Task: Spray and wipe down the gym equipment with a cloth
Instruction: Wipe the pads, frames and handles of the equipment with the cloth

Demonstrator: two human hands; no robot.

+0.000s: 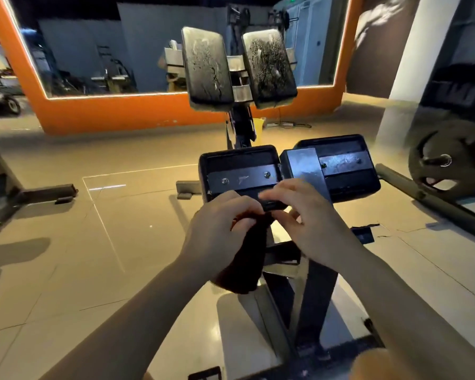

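A dark cloth (247,250) is held in front of the gym machine (258,171), hanging down below both hands; its upper end is gripped by the left hand (220,229), whose fingers are curled round it; the same end is pinched by the fingertips of the right hand (310,218), just beside the left. Directly behind the hands two lower pads (335,165) are seen from their undersides, with metal brackets bolted across them; farther back two upright pads (206,64) are speckled with wet droplets; a weight plate (447,160) is mounted on a bar at the right; an orange-framed mirror (99,50) is set along the far wall.
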